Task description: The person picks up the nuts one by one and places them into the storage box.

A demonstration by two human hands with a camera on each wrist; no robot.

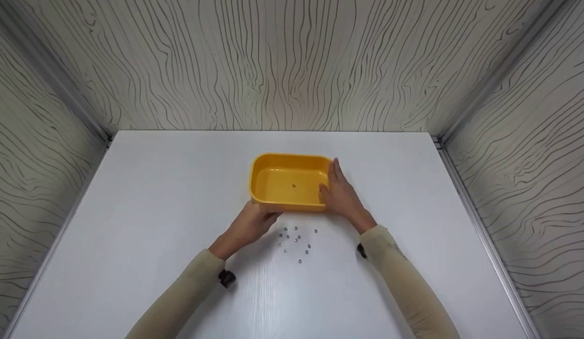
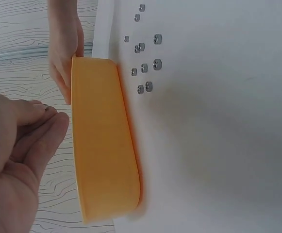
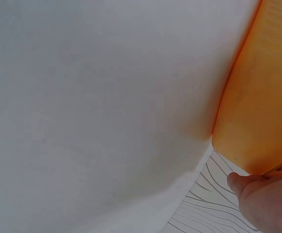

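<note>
A yellow plastic bin (image 1: 292,207) stands on the white table, with one small metal nut (image 1: 294,185) on its floor. My right hand (image 1: 341,193) grips the bin's right wall, thumb over the inside and fingers along the outside. In the right wrist view its fingers (image 3: 246,183) lie at the rim. At the bin's front left corner is my left hand (image 1: 254,221), thumb and fingertips together. The left wrist view shows it pinching a small nut (image 2: 45,106), mostly hidden by the fingertips. Several loose hex nuts (image 2: 157,64) lie on the table in front of the bin.
The white table (image 1: 146,212) runs back to a wood-grain patterned wall (image 1: 282,66). Similar panels (image 1: 546,165) and metal frame rails (image 1: 485,240) bound its sides. Black wrist bands (image 1: 227,278) show below both sleeves.
</note>
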